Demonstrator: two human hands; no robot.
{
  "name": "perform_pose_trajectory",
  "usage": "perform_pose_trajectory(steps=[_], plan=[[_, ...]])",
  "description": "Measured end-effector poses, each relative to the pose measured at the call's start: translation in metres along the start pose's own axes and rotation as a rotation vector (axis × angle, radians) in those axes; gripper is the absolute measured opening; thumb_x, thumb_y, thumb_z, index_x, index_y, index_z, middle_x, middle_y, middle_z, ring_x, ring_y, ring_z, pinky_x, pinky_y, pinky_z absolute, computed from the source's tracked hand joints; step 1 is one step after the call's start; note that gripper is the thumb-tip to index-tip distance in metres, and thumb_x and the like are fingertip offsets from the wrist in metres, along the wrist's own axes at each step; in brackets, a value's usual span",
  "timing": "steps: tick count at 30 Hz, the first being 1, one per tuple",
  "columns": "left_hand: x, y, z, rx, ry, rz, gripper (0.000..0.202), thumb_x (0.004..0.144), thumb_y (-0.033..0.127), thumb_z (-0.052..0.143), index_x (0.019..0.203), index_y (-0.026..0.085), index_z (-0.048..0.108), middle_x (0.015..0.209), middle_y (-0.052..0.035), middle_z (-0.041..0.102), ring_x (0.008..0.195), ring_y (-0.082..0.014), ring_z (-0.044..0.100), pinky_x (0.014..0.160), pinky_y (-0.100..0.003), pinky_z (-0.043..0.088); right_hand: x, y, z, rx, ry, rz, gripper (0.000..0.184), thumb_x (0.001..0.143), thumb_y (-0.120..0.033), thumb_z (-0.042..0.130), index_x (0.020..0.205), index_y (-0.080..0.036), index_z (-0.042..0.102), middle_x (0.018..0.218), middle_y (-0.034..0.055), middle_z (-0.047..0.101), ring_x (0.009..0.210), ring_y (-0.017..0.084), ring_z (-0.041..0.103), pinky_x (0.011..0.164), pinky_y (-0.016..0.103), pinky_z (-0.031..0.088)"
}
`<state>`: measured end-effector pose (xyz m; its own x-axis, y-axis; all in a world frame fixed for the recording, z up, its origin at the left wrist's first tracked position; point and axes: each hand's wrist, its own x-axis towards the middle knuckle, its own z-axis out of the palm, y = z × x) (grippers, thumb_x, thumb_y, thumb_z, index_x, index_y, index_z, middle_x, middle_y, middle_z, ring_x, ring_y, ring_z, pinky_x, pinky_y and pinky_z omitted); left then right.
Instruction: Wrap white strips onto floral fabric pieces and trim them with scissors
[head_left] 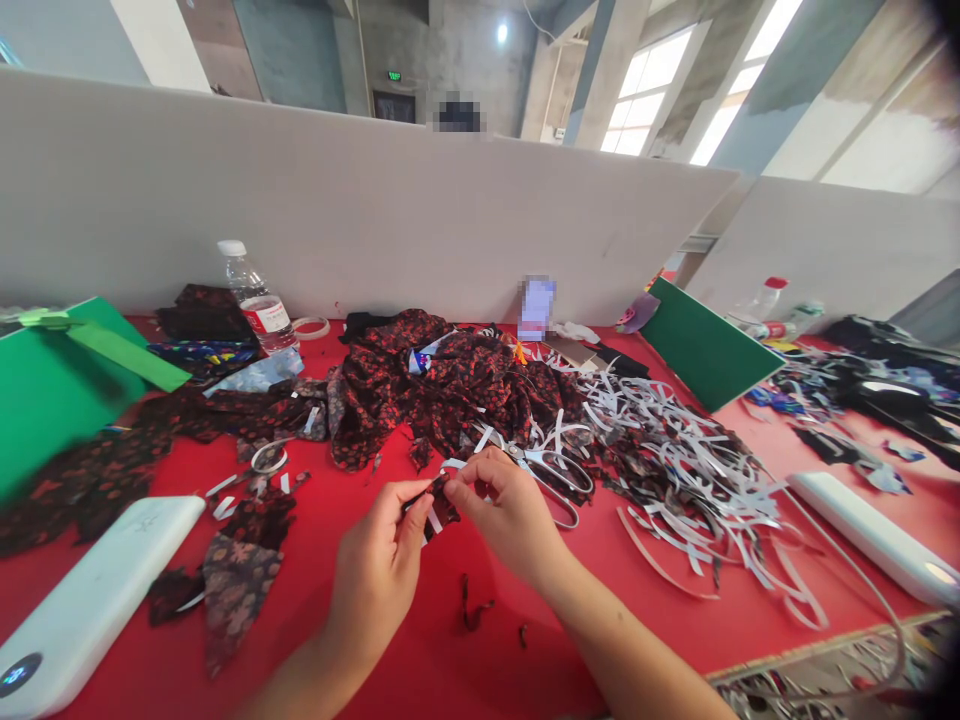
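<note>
Both my hands meet over the middle of the red table, pinching a small scrap of dark floral fabric [448,512] with a white strip on it. My left hand [377,548] grips its left side between thumb and fingertips. At the upper right edge of the scrap, my right hand [511,505] has its fingers closed on the cloth. Just beyond the right hand lie scissors [551,462] with pale handles. Behind them is a heap of dark red-flowered fabric [450,375]. Thin dark snippets [471,610] lie below the hands.
A tangle of white strips [697,470] spreads to the right. White power banks [105,590] flank the work area, the other one [874,535] with a cable. Green boards [712,345] stand at both sides. A water bottle [259,300] and a phone [536,308] stand near the white partition [375,190].
</note>
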<state>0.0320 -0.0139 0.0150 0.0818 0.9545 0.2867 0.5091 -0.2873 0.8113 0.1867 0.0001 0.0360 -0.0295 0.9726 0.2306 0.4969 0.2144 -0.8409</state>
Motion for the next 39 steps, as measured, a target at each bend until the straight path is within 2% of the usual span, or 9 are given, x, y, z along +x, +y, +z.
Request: perform_pose_trajectory(steps=[8,11,18,23,26,29,32,35,39], plan=[[0.003,0.003,-0.004,-0.142,-0.078,-0.079,0.022,0.089,0.039,0.044,0.097,0.021,0.054,0.082,-0.0022,0.069,0.069,-0.0144,0.064,0.061,-0.022,0.048,0.003,0.004,-0.006,0.05,-0.01,0.057,0.014,0.076,-0.028,0.068,0.07,-0.017,0.062,0.069,-0.0023,0.049,0.062,0.011,0.044,0.057,0.023,0.034],[0.008,0.003,-0.005,-0.243,-0.135,-0.153,0.025,0.088,0.041,0.045,0.097,0.02,0.054,0.083,-0.0028,0.068,0.073,-0.0156,0.063,0.065,-0.024,0.048,0.003,0.004,-0.007,0.082,-0.012,0.016,0.008,0.077,-0.024,0.068,0.082,-0.019,0.067,0.075,-0.001,0.049,0.068,0.012,0.047,0.062,0.023,0.037],[0.018,0.004,-0.004,-0.439,-0.258,-0.281,0.031,0.085,0.043,0.051,0.106,0.019,0.053,0.094,-0.0052,0.069,0.082,-0.0191,0.064,0.07,-0.027,0.048,0.0,0.001,-0.004,0.057,0.001,-0.072,0.004,0.078,-0.017,0.065,0.078,-0.019,0.068,0.078,0.0002,0.048,0.072,0.013,0.048,0.066,0.024,0.04],[0.018,0.01,-0.009,-0.376,-0.276,-0.265,0.028,0.084,0.044,0.051,0.094,0.018,0.059,0.078,-0.0018,0.067,0.075,-0.0187,0.063,0.067,-0.027,0.047,-0.002,0.001,-0.003,0.102,-0.029,-0.108,0.004,0.08,-0.021,0.064,0.078,-0.019,0.066,0.082,0.0015,0.05,0.08,0.014,0.049,0.072,0.025,0.04],[0.019,0.008,-0.016,-0.335,-0.214,-0.263,0.029,0.084,0.045,0.052,0.094,0.019,0.059,0.068,0.0001,0.065,0.066,-0.0177,0.062,0.059,-0.026,0.046,-0.001,0.003,-0.004,0.202,-0.083,-0.109,0.011,0.08,-0.03,0.065,0.083,-0.019,0.063,0.079,0.0001,0.05,0.071,0.013,0.047,0.064,0.023,0.039],[0.025,0.003,-0.022,-0.27,-0.061,-0.113,0.023,0.082,0.041,0.056,0.089,0.02,0.062,0.099,-0.007,0.068,0.094,-0.0218,0.062,0.076,-0.028,0.048,0.001,0.006,-0.005,0.436,-0.104,-0.027,0.021,0.084,-0.039,0.06,0.089,-0.019,0.055,0.075,-0.0014,0.051,0.065,0.011,0.045,0.059,0.022,0.038],[0.031,0.0,-0.025,-0.324,-0.154,-0.079,0.021,0.082,0.038,0.056,0.087,0.019,0.065,0.116,-0.0087,0.064,0.11,-0.0235,0.056,0.091,-0.032,0.043,0.004,0.008,-0.005,0.618,-0.128,0.067,0.025,0.089,-0.041,0.051,0.1,-0.019,0.054,0.074,-0.0014,0.055,0.066,0.01,0.048,0.06,0.022,0.038],[0.034,-0.001,-0.026,-0.32,-0.317,-0.17,0.026,0.082,0.041,0.054,0.094,0.02,0.065,0.09,-0.0045,0.071,0.086,-0.021,0.063,0.076,-0.03,0.048,0.007,0.01,-0.006,0.637,-0.186,0.102,0.026,0.087,-0.039,0.054,0.102,-0.019,0.058,0.072,-0.0022,0.055,0.063,0.009,0.047,0.059,0.021,0.038],[0.034,-0.003,-0.031,-0.272,-0.323,-0.156,0.028,0.082,0.043,0.054,0.095,0.02,0.065,0.084,-0.0015,0.07,0.081,-0.0196,0.062,0.065,-0.025,0.047,0.009,0.012,-0.006,0.66,-0.188,0.102,0.02,0.081,-0.035,0.062,0.087,-0.017,0.062,0.075,-0.0009,0.057,0.067,0.01,0.05,0.062,0.022,0.042]])
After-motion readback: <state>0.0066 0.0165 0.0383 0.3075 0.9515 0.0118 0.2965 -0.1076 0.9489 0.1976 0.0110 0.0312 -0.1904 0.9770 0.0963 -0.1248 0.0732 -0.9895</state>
